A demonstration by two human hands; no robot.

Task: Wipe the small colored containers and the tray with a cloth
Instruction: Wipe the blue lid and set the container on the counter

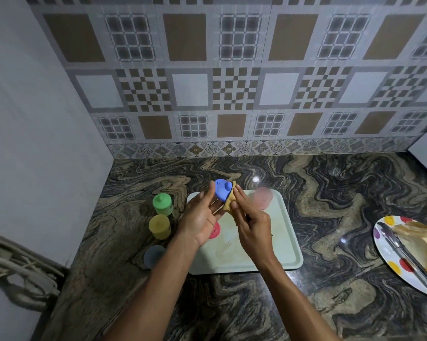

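**A:** Which step is in hand?

**B:** Wiping one of the small pieces, I'd say. The left hand (200, 217) holds the blue lid (222, 190) up at its fingertips, pinched between thumb and fingers, with the knob facing the camera.

**A:** And the cloth?

**B:** The tan cloth (231, 201) is bunched in the right hand (251, 225). Its fingers are drawn in narrow around the fold, and the cloth touches the lid's edge on the side nearest the right fingertips.

**A:** Where is everything else?

**B:** The tray (281, 242) lies below both hands. Just beyond the right fingertips a pink container (263, 198) stands on it, blurred. Under the left palm a red disc (215, 231) lies on the tray; it may be another lid. Outward of the left fingers, off the tray, a green container (162, 204), a yellow container (159, 226) and a grey-blue container (154, 254) stand in a row on the counter (330, 193).

**A:** How far along is it?

**B:** I can't tell which pieces are already wiped. The tray shows brownish smears, so I judge it is not yet done.

**A:** What does the next move call for?

**B:** Probably turning the lid in the left fingertips so the cloth reaches the rest of the rim and the underside. The pinch should stay light but sure, because a small smooth piece could slip out. Then the lid needs a place to go, perhaps on the grey-blue container, which looks open-topped, though I can't be sure.
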